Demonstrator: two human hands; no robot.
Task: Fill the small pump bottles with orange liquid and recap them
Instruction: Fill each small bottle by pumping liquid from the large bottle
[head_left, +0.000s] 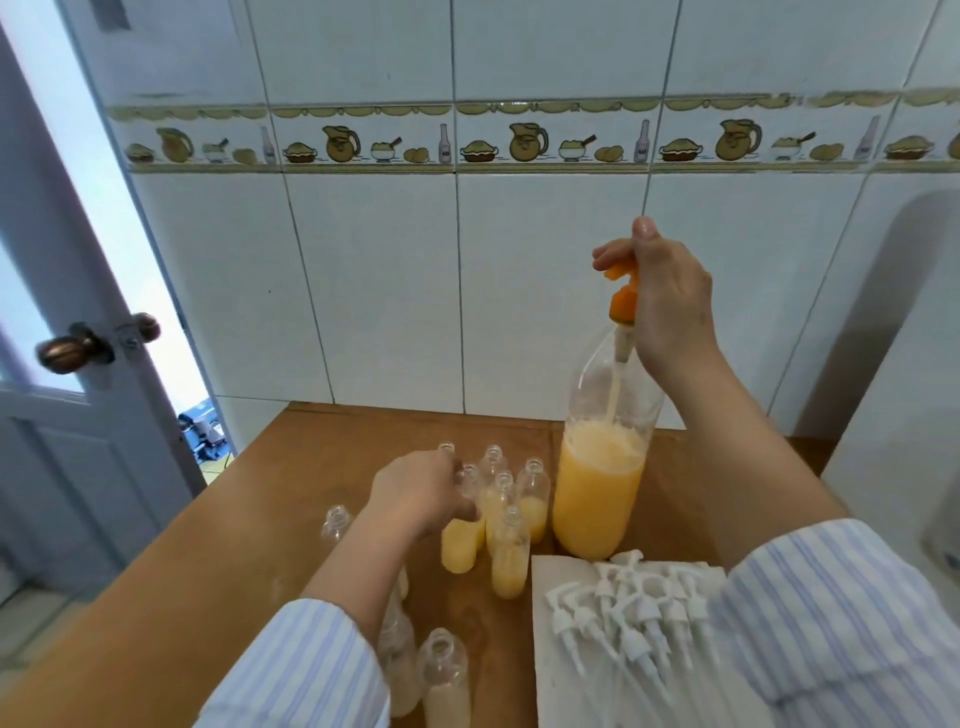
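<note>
Pump held above the big bottle while a small bottle is steadied

Nearest, white plastic pump caps (631, 618) lie heaped on a pale paper sheet (553, 649) on the brown wooden tabletop (291, 467); the left hand (421, 493) grips a small clear pump bottle (462, 535) part-filled with orange liquid, among uncapped others. Behind, the right hand (667, 296) pinches an orange pump head (621, 291) whose tube hangs into the large clear plastic bottle (602, 467). Best to keep the tube over the mouth so drips fall inside, and hold the small bottle upright. No brand or label is readable; the wall-tile bottle lettering is too blurred.
</note>
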